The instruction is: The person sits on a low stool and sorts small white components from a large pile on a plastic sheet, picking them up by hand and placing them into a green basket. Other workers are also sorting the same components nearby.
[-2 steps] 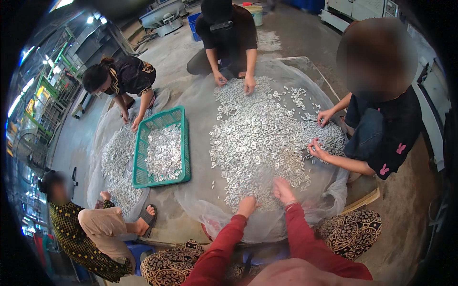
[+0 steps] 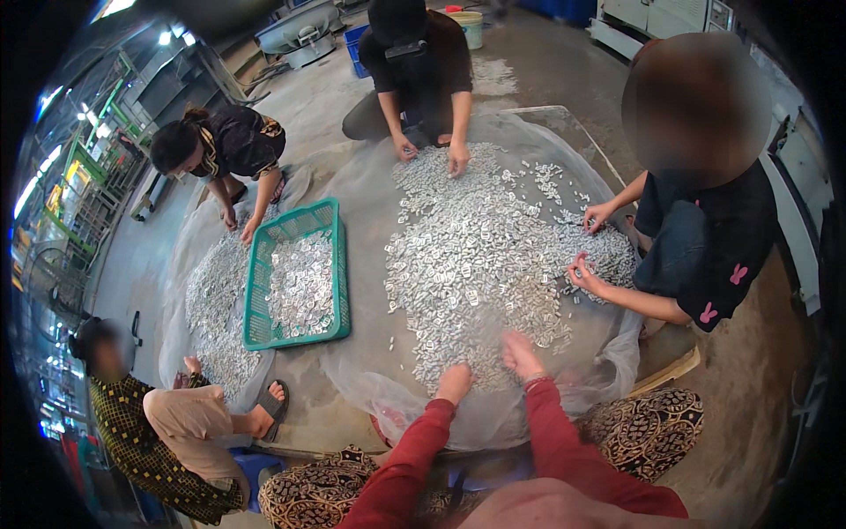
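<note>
A broad heap of small silver-grey metal pieces [image 2: 467, 256] lies spread over a clear plastic sheet [image 2: 357, 375] in front of me. My left hand [image 2: 455, 383] rests at the near edge of the heap, its fingers bent and closed. Just to its right and slightly farther in, my right hand [image 2: 523, 354] is also closed over the pieces. What either hand pinches is too small and hidden to make out. Left of the heap stands a green plastic basket [image 2: 340, 300] with a layer of similar flat pieces in it.
Co-workers sit around: one person [image 2: 421, 70] across, one [image 2: 705, 229] at right, both with hands at the heap. Another person [image 2: 238, 145] bends over a second pile [image 2: 216, 291] beyond the basket; a seated person's sandalled foot [image 2: 271, 410] is near that pile.
</note>
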A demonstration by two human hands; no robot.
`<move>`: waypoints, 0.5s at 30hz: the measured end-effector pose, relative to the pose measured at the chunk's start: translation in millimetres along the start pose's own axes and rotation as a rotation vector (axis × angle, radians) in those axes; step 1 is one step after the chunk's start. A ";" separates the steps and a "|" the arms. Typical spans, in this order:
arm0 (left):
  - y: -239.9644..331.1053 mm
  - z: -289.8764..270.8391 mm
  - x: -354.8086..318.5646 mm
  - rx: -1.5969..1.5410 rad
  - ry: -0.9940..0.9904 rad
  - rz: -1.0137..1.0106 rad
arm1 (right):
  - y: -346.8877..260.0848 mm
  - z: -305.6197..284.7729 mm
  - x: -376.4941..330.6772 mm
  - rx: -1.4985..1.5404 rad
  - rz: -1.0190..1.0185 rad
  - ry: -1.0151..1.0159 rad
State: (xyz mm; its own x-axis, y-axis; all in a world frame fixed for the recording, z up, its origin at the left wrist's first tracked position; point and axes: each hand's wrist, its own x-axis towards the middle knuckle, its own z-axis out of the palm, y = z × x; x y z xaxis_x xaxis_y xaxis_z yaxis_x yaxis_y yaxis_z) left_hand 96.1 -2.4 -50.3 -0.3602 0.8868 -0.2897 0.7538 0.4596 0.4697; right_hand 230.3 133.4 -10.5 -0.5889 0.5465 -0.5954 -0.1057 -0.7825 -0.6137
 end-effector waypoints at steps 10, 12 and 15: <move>-11.7 -55.6 5.1 -1.688 -0.202 -0.212 | 38.8 -5.4 51.8 -1.467 -0.457 0.187; -5.9 -80.6 4.0 -1.857 -0.295 -0.074 | 45.7 -2.3 46.8 -1.554 -0.415 0.100; 5.0 -107.2 4.7 -1.878 -0.022 -0.219 | 60.3 6.9 36.1 -1.621 -0.429 0.063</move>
State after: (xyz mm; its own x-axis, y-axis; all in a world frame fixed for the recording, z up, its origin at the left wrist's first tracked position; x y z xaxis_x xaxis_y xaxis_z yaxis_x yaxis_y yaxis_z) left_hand 39.2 9.4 40.1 -0.3361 0.8195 -0.4641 -0.7990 0.0128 0.6011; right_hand 197.1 103.9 -65.4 -0.7037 0.6657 -0.2485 0.6630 0.4893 -0.5666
